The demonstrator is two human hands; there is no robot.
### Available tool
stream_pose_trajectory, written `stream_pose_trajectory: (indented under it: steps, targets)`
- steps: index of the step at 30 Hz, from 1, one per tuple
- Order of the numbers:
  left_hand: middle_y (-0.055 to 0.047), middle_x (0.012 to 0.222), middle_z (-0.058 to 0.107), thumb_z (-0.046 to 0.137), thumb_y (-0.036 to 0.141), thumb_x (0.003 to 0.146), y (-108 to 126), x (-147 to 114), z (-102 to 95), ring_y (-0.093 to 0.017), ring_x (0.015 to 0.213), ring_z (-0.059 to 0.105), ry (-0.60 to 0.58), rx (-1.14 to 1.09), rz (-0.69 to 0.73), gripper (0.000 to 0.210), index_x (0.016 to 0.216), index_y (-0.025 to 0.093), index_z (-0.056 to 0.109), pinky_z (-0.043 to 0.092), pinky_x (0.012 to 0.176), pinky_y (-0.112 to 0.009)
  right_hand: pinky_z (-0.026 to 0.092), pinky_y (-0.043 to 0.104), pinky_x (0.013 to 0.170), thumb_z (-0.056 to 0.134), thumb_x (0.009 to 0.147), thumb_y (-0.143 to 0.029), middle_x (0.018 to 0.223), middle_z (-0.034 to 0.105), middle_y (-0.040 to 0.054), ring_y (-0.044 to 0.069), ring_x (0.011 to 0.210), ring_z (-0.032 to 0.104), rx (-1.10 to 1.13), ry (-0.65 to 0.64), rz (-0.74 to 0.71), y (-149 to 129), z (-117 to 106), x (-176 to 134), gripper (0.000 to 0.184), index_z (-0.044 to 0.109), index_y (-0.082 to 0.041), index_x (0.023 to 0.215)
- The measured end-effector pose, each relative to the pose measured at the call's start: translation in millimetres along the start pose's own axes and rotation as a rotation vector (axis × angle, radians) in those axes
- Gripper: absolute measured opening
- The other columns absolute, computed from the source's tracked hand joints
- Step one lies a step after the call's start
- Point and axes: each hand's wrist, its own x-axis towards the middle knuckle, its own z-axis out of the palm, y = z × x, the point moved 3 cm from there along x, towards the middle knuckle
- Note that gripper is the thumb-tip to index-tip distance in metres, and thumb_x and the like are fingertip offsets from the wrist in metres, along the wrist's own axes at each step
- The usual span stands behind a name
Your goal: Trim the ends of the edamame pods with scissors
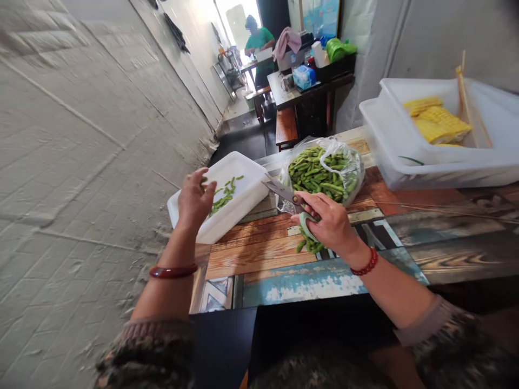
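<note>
My left hand (pixel 195 197) is over the left end of a white plastic tray (pixel 247 202), its fingers curled round a green edamame pod (pixel 203 182) that shows only in part. Several more pods (pixel 227 190) lie scattered on the tray's floor. In my right hand (pixel 330 221) is a pair of scissors (pixel 281 190), blades slightly apart and pointing left toward the tray's rim. Behind that hand stands a clear plastic bag (pixel 357 167) full of edamame pods (pixel 314 167). A small heap of pods (pixel 310 243) lies on the table below my right hand, partly covered by it.
At the right of the patterned wooden table (pixel 251 248) stand stacked white tubs (pixel 433 167) with yellow corn (pixel 440 123) and wooden sticks inside. A pale wall (pixel 81 216) runs close along the left. Farther back, a person in green (pixel 259 40) is beside another cluttered table (pixel 287 97).
</note>
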Motion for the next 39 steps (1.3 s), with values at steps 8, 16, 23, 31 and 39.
stream_pose_trajectory:
  steps: [8,16,23,31,39]
  targets:
    - [-0.007,0.089,0.068,0.056,0.022,0.087,74.1,-74.4,69.4,-0.020,0.080,0.064,-0.422,-0.063,0.304,0.017,0.094,0.020,0.071,0.050,0.077,-0.032,0.055,0.028,0.072,0.064,0.089,-0.032,0.089,0.064,0.0038,0.016,0.073,0.060,0.066,0.105,0.039,7.4,-10.6,4.3,0.040,0.059,-0.020,0.126]
    - [-0.015,0.107,0.068,0.065,0.019,0.080,126.0,-125.1,137.0,-0.033,0.110,0.058,-0.556,-0.220,0.487,0.015,0.093,0.021,0.071,0.042,0.099,-0.050,0.055,0.029,0.072,0.063,0.090,-0.035,0.086,0.063,0.0037,0.017,0.074,0.060,0.064,0.142,0.052,5.8,-16.9,7.1,0.038,0.060,-0.021,0.125]
    - [-0.014,0.104,0.070,0.068,0.011,0.072,113.7,-136.8,167.7,-0.036,0.115,0.056,-0.551,-0.329,0.421,0.025,0.094,0.023,0.072,0.038,0.104,-0.053,0.055,0.029,0.078,0.062,0.090,-0.029,0.096,0.066,0.0044,0.017,0.077,0.062,0.086,0.086,0.060,4.2,-16.3,6.4,0.041,0.057,-0.023,0.130]
    - [-0.009,0.104,0.072,0.070,0.020,0.077,67.0,-121.4,121.8,-0.025,0.103,0.062,-0.439,-0.568,-0.048,0.014,0.089,0.022,0.076,0.045,0.095,-0.040,0.056,0.026,0.069,0.061,0.090,-0.034,0.094,0.065,0.0052,0.016,0.076,0.061,0.122,0.066,0.085,2.7,-16.3,5.8,0.040,0.059,-0.023,0.129]
    - [-0.002,0.072,0.068,0.079,0.031,0.072,52.2,-123.1,96.9,-0.012,0.062,0.063,-0.366,-1.136,-0.559,0.028,0.089,0.015,0.063,0.046,0.055,-0.019,0.056,0.028,0.067,0.062,0.090,-0.032,0.091,0.065,0.0056,0.017,0.072,0.060,0.091,0.075,0.026,4.1,-9.8,3.5,0.038,0.059,-0.021,0.127]
